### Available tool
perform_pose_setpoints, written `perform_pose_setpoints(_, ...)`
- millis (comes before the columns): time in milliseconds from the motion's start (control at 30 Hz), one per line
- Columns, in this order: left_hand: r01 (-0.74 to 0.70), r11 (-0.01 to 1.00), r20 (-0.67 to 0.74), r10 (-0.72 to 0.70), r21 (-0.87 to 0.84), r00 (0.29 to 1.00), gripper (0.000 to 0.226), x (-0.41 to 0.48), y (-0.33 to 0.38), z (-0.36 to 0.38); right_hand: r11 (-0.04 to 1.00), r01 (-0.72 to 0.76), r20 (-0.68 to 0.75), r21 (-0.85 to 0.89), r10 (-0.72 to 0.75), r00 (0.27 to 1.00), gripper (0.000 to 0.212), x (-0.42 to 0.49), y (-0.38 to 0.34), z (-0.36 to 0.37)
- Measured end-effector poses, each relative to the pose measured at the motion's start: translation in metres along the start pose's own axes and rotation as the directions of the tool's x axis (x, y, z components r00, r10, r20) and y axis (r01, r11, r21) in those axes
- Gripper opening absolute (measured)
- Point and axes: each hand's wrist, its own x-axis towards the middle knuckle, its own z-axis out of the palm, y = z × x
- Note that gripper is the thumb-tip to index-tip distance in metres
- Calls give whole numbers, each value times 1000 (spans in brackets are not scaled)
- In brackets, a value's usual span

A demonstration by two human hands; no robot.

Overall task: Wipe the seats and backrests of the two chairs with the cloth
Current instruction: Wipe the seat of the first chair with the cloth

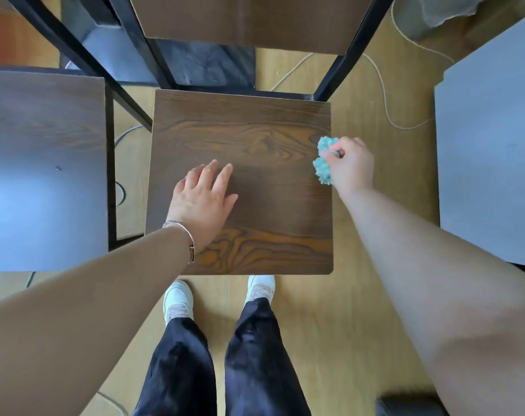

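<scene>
Seat [255, 139] bare mid to rear; left hand [202, 199] blocks front-left; backrest [249, 19] bounds rear.

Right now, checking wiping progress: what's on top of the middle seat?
The left hand rests flat on the seat; the right hand holds the teal cloth at its right edge. Wood beneath them is hidden.

We seem to be in an office or study room: wood-grain chairs [255, 130] on black metal frames [129, 94], pale laminate floor [360, 280] with loose cables [384, 94], a grey bench [489, 145] alongside.
</scene>
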Motion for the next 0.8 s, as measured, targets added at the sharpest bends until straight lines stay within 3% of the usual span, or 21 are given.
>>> perform_pose_setpoints(133,2,1000,11,-2,13,1000,60,18,2,-2,996,30,73,-79,-24,997,13,10,4,13)
perform_pose_setpoints(367,33,999,18,-33,-2,999,59,17,-8,-3,993,30,72,-111,-22,997,5,3,-5,21)
perform_pose_setpoints(667,101,995,28,-100,-25,995,60,-17,-51,9,961,250,235,-121,-217,948,10,-52,-76,76)
perform_pose_setpoints(800,120,993,34,-119,-22,992,58,-41,-74,14,958,278,304,-66,-246,920,5,-91,-93,100)
